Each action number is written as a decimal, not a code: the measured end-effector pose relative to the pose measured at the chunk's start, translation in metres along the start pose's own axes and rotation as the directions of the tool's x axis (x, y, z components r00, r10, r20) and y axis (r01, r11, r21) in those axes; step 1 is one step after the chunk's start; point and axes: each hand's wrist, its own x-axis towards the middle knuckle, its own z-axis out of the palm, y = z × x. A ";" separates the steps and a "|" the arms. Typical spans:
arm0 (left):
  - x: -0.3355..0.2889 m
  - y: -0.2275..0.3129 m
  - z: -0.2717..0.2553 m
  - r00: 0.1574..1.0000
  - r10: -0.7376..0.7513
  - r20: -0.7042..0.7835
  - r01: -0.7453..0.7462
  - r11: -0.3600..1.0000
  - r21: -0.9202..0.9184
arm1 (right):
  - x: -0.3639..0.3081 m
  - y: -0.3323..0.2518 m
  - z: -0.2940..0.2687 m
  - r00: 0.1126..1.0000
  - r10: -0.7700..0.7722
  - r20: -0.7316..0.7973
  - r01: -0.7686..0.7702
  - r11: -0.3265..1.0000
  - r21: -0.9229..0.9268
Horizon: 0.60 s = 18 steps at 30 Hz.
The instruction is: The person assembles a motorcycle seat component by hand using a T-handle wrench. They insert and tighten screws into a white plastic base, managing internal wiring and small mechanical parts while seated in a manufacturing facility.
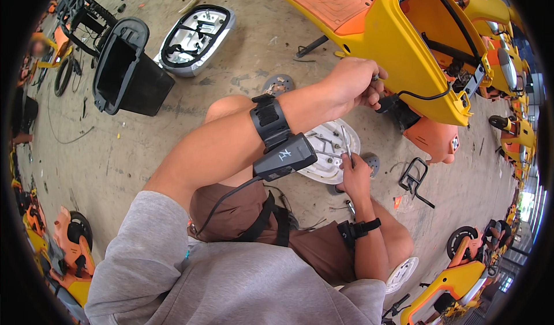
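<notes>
My left hand (359, 84) reaches across to the rear of a yellow and orange scooter body (392, 42). Its fingers are curled together in a pinch beside a black cable end (388, 103); what lies between them is too small to make out. Below it, my right hand (356, 175) grips a slim silver metal tool (346, 140), which points upward; its exact kind does not show. Under that tool a white oval shell (316, 174) lies on the floor, holding several loose bolts and metal tools.
To the left stand a black bin-like scooter compartment (138, 83) and an upturned seat (196, 39) with a white underside. A black metal bracket (413, 178) lies at the right. An orange cover (433, 139) hangs by the body. More scooters (456, 284) line the edges.
</notes>
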 end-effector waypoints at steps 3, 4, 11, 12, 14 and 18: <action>-0.002 0.001 0.000 1.000 0.000 -0.003 0.000 1.000 0.005 | 0.000 -0.001 -0.001 1.000 0.002 0.008 -0.002 1.000 -0.014; -0.002 0.002 0.000 1.000 0.001 -0.002 -0.001 1.000 0.005 | -0.001 -0.001 -0.001 1.000 0.001 0.008 -0.001 1.000 -0.020; -0.003 0.004 0.000 1.000 -0.002 0.002 0.002 1.000 -0.014 | -0.003 -0.007 -0.004 1.000 -0.010 0.006 0.011 0.997 -0.080; -0.004 0.004 0.000 1.000 -0.002 0.001 0.002 1.000 -0.015 | -0.004 -0.010 -0.006 1.000 -0.009 0.012 0.010 0.997 -0.080; -0.004 0.004 -0.001 1.000 -0.002 -0.002 0.002 1.000 -0.018 | -0.007 -0.016 -0.008 1.000 -0.007 0.023 0.009 0.997 -0.079; -0.004 0.004 0.000 1.000 -0.001 -0.004 0.001 1.000 -0.013 | -0.007 -0.010 -0.003 1.000 -0.028 0.003 0.028 0.998 -0.049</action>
